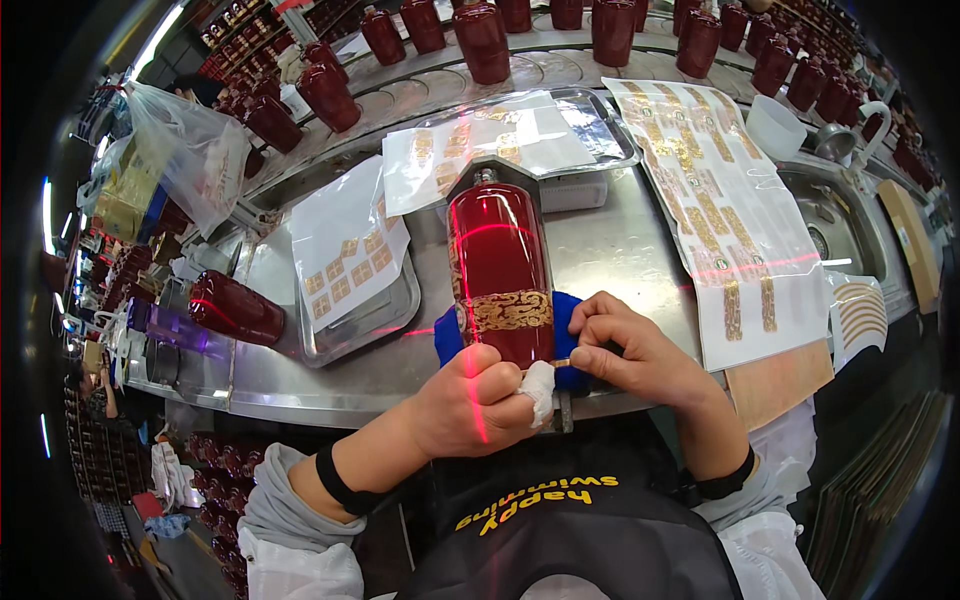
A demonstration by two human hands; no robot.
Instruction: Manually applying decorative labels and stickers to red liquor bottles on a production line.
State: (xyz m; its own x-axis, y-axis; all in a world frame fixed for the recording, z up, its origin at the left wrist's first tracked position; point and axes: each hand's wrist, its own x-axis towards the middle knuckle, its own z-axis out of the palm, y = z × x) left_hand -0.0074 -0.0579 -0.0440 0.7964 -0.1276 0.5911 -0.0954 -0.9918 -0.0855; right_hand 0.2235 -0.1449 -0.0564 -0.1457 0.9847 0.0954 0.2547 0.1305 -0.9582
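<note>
A dark red glossy bottle (497, 250) with a gold patterned band lies neck away from me in a dark holder, over a blue cloth (446, 340). My left hand (470, 400) is closed against the bottle's near end, a white wrap on one finger; whatever its curled fingers hold is hidden. Between thumb and fingers, my right hand (625, 350) pinches a small gold strip (561, 363) at the lower right edge of the bottle. The strip runs toward the wrapped finger.
Sticker sheets (715, 220) with gold pieces lie right; a small-square sheet (350, 260) rests on a metal tray (375, 330) at left. Another red bottle (236, 308) lies far left. Several bottles (480, 45) stand on the conveyor behind. A sink (825, 215) is at right.
</note>
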